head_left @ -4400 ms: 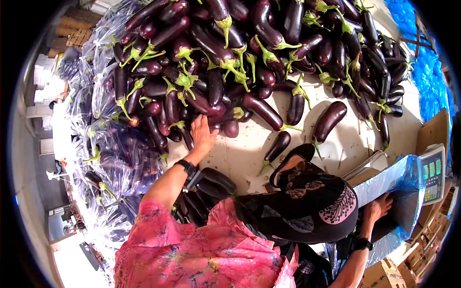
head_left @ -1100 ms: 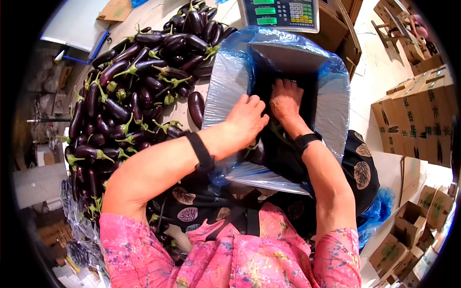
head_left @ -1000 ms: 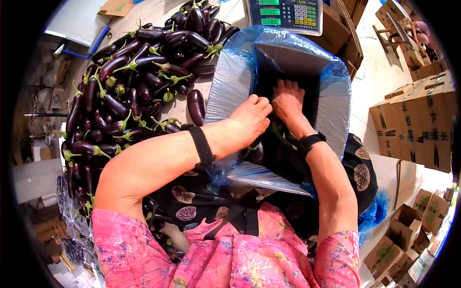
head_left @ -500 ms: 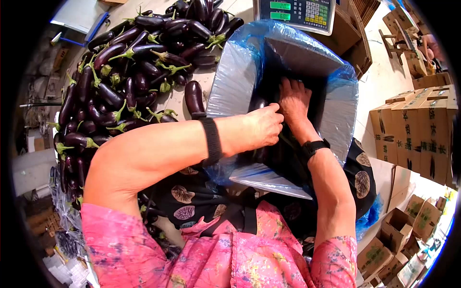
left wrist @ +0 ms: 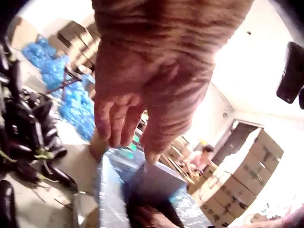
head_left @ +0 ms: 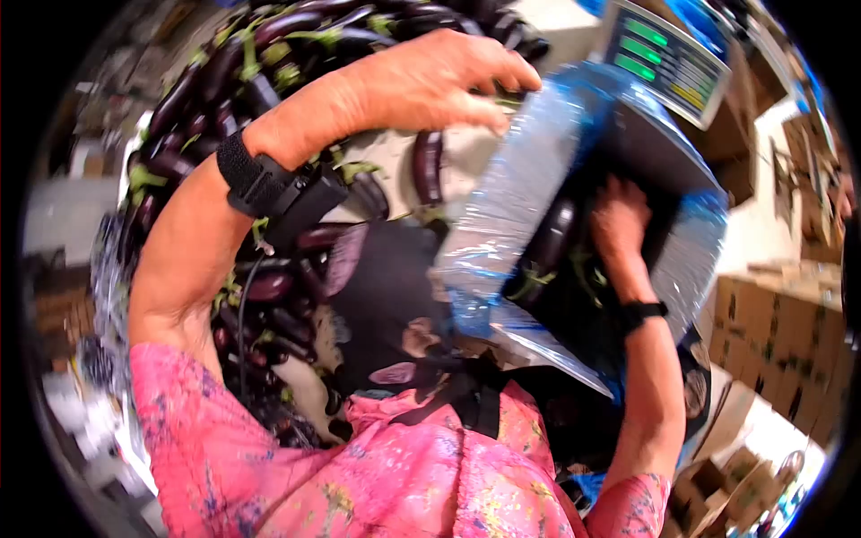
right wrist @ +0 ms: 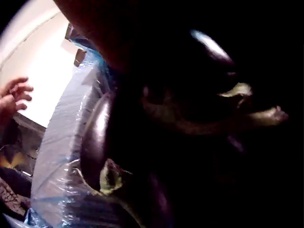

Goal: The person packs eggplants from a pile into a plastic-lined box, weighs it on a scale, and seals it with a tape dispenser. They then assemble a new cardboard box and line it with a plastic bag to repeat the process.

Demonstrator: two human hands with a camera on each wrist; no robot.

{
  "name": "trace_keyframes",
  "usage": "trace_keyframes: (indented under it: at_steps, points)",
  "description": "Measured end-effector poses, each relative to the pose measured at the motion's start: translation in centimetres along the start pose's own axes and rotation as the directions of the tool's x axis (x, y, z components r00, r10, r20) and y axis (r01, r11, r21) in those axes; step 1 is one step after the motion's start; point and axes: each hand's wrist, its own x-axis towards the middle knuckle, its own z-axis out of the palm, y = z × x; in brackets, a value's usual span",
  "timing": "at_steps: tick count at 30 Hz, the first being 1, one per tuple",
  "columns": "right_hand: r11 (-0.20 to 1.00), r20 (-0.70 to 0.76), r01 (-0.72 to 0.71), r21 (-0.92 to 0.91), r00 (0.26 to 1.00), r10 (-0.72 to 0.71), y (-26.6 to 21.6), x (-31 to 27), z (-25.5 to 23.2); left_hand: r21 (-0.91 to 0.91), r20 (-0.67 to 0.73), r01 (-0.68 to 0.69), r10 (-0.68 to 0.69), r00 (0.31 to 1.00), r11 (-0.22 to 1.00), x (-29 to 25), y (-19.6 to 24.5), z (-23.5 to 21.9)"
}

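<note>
My left hand [head_left: 498, 94] is raised in the air over the table's edge, fingers loosely extended, holding nothing; the left wrist view shows the same empty hand [left wrist: 133, 142] above the box. A cardboard box lined with blue plastic [head_left: 525, 193] stands tilted in front of me. My right hand [head_left: 619, 202] reaches down inside it, its fingers seemingly spread on the dark purple eggplants [head_left: 552, 238] packed there. The right wrist view is dark and shows glossy eggplants [right wrist: 97, 137] against the plastic liner [right wrist: 59, 156].
A large heap of eggplants [head_left: 269, 45] covers the table to the left, with one loose eggplant [head_left: 428, 166] near the box. A digital scale [head_left: 668, 58] stands behind the box. Stacked cardboard boxes [head_left: 780, 314] fill the floor on the right.
My left hand has come up out of the box and swung up and left toward the heap, empty. The right hand stays inside the box. The head view has tilted and blurred.
</note>
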Motion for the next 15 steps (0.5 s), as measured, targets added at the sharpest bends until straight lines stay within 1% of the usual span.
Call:
trace_keyframes:
  at_steps: [1,2,3,4,5,6,7,8,9,10,11,13,14,15]
  points:
    - [0.997,-0.038,0.07,-0.029,0.997,-0.071,0.6,0.1,0.4,-0.096,-0.074,0.211,-0.219,0.973,0.973,-2.8,-0.9,-1.0]
    - [0.992,-0.034,0.127,-0.022,0.991,-0.128,1.1,0.3,0.1,-0.19,-0.088,0.325,-0.346,0.934,0.926,-6.2,-3.2,-0.7]
    - [0.991,0.105,0.121,0.05,0.987,-0.126,0.9,0.9,-1.5,-0.288,-0.092,0.421,-0.462,0.882,0.86,-9.8,-6.5,0.9]
    - [0.982,0.076,0.181,0.056,0.98,-0.185,1.4,1.0,-2.1,-0.212,-0.143,0.47,-0.503,0.852,0.857,-13.8,-9.5,3.5]
    - [0.973,0.127,0.192,0.124,0.97,-0.207,0.8,1.2,-4.1,-0.152,-0.247,0.475,-0.499,0.831,0.867,-18.0,-11.9,7.1]
    - [0.938,0.096,0.26,0.229,0.953,-0.287,1.3,1.3,-4.5,-0.102,-0.192,0.538,-0.547,0.815,0.837,-22.5,-13.9,10.6]
    - [0.938,0.181,0.218,0.271,0.945,-0.272,1.2,1.3,-5.6,-0.164,0.006,0.745,-0.755,0.656,0.646,-24.7,-11.5,12.0]
    - [0.941,0.276,0.182,0.285,0.925,-0.262,0.6,0.9,-7.4,-0.28,0.066,0.808,-0.829,0.555,0.519,-28.6,-12.3,15.9]
    - [0.881,0.193,0.302,0.364,0.901,-0.388,1.9,0.6,-7.1,-0.383,0.141,0.844,-0.879,0.455,0.376,-32.6,-13.8,21.0]
    - [0.891,0.278,0.264,0.369,0.884,-0.376,2.7,0.4,-7.3,-0.287,0.035,0.865,-0.898,0.438,0.411,-34.4,-12.8,24.6]
    - [0.895,0.393,0.103,0.435,0.872,-0.292,2.4,-0.2,-8.5,-0.185,-0.07,0.882,-0.901,0.429,0.434,-35.7,-11.2,27.7]
    - [0.886,0.424,0.061,0.46,0.861,-0.28,2.4,-1.3,-9.7,-0.198,0.0,0.959,-0.979,0.204,0.2,-36.2,-8.9,31.8]
    - [0.879,0.451,0.028,0.476,0.85,-0.272,2.1,-1.4,-9.8,-0.158,-0.149,0.968,-0.974,0.174,0.197,-37.1,-8.1,35.7]
    - [0.873,0.476,-0.012,0.487,0.842,-0.254,2.2,-1.8,-10.0,-0.155,-0.177,0.981,-0.98,0.091,0.119,-37.2,-7.9,37.0]
